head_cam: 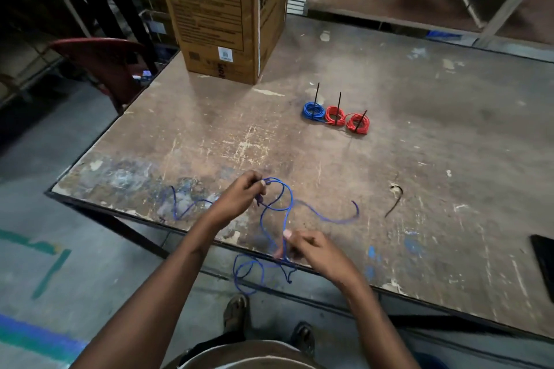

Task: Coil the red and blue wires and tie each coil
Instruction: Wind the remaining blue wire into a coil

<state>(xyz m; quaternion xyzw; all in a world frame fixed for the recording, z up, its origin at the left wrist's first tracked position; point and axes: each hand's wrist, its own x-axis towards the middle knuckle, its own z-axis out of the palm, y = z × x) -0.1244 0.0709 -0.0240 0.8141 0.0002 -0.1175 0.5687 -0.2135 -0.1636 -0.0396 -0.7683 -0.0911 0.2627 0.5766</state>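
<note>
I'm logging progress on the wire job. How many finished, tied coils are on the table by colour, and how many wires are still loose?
Blue tied coil: 1
Red tied coils: 2
Loose blue wire, held in left hand and right hand: 1
Total: 4

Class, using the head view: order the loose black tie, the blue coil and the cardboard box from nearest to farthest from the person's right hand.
From the right hand:
1. Loose black tie, on the table to its right.
2. Blue coil, leftmost of the three tied coils, farther back.
3. Cardboard box, at the table's far left.
</note>
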